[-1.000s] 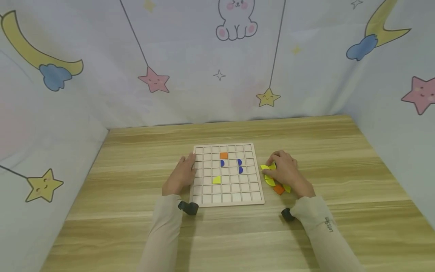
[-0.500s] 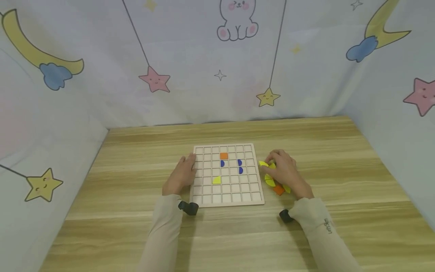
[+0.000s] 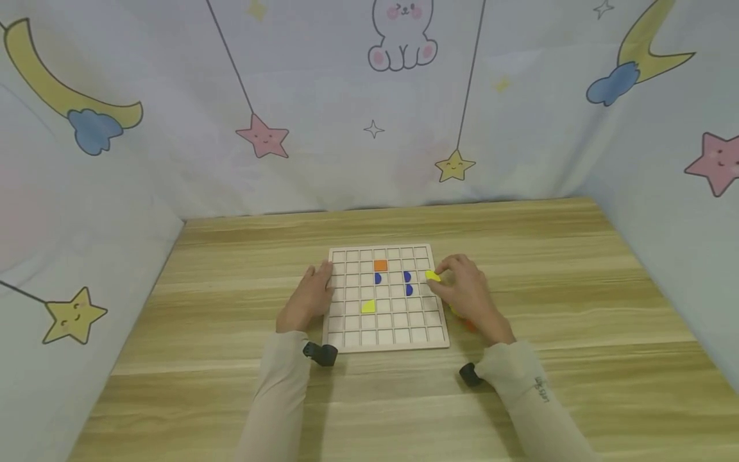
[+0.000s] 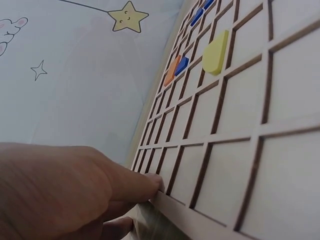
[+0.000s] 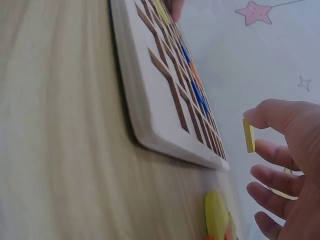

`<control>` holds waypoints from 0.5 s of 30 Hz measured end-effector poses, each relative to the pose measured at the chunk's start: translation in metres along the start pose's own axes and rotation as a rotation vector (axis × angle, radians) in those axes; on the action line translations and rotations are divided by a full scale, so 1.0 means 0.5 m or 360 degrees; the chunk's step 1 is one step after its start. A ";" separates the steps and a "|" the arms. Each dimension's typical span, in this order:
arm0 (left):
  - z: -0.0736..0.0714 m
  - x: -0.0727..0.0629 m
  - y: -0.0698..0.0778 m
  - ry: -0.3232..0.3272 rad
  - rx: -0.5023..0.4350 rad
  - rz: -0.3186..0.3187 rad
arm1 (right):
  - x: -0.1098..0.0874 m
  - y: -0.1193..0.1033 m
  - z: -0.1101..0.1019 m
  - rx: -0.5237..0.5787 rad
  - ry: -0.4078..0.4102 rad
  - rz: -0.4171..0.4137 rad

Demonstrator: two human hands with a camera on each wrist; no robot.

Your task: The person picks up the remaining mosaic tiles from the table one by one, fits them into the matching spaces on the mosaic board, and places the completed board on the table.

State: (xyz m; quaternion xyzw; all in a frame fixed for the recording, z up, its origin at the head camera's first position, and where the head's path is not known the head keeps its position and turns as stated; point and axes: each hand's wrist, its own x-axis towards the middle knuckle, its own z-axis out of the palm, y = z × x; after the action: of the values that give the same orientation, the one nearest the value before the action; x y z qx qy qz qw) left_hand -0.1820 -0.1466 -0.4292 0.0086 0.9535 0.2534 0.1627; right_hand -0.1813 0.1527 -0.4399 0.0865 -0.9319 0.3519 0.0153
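A pale wooden grid board [image 3: 400, 319] lies flat on the table. My left hand [image 3: 308, 295] rests along its left edge, and in the left wrist view the thumb [image 4: 145, 184] touches the rim. Over the board's right side, my right hand [image 3: 466, 289] pinches a yellow tile [image 3: 433, 276] between thumb and index finger; the right wrist view shows this tile [image 5: 248, 135] edge-on, above the surface. An orange square tile [image 3: 380, 265], a yellow tile [image 3: 368, 307] with one curved side and three blue half-round tiles [image 3: 408, 290] sit in cells.
Loose yellow tiles [image 5: 215, 216] and orange ones [image 3: 471, 325] lie right of the board, mostly hidden under my right hand in the head view. A printed cloth wall [image 3: 323, 173] stands behind the wooden table [image 3: 392, 404], with cloth on both sides.
My right hand has lifted a yellow tile from the loose pile and carried it left to the board's right side. The left hand and the tiles in the cells stay put.
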 end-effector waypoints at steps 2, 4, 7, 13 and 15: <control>0.000 0.001 0.000 -0.0002 0.0002 0.0002 | -0.001 -0.007 0.010 -0.0007 0.0020 -0.0001; 0.000 0.001 -0.001 -0.0010 0.0004 0.0008 | -0.002 -0.014 0.019 -0.0009 0.0032 -0.0003; -0.001 0.001 -0.003 -0.0020 -0.0004 0.0017 | -0.004 -0.025 0.032 -0.0025 0.0029 -0.0005; -0.002 0.002 -0.003 -0.0022 -0.0013 0.0027 | -0.006 -0.044 0.053 -0.0089 0.0006 -0.0010; -0.003 0.001 -0.002 -0.0018 -0.0017 0.0025 | -0.008 -0.051 0.058 -0.0074 0.0005 -0.0026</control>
State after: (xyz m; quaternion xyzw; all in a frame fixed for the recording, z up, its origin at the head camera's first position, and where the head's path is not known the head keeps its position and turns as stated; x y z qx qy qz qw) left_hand -0.1827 -0.1481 -0.4287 0.0165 0.9512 0.2596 0.1661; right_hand -0.1719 0.1154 -0.4456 0.0931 -0.9391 0.3300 0.0216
